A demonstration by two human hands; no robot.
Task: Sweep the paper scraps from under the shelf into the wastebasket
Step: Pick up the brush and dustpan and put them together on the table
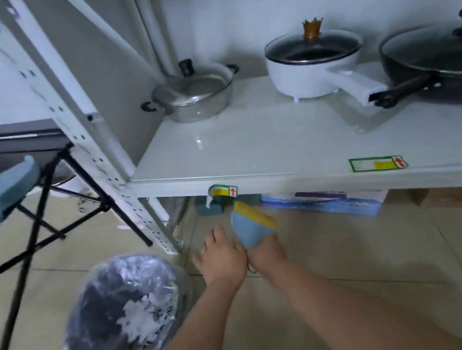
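A right hand [266,252] clenches a blue-and-yellow hand brush [250,223] aimed under the white metal shelf [284,178], left hand [221,261] spread beside it, plastic-lined wastebasket [126,325] lying leftward.

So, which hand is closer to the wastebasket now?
Left. The left hand is open, just up and right of the wastebasket. The right hand, holding the blue brush, is farther right, beyond the left.
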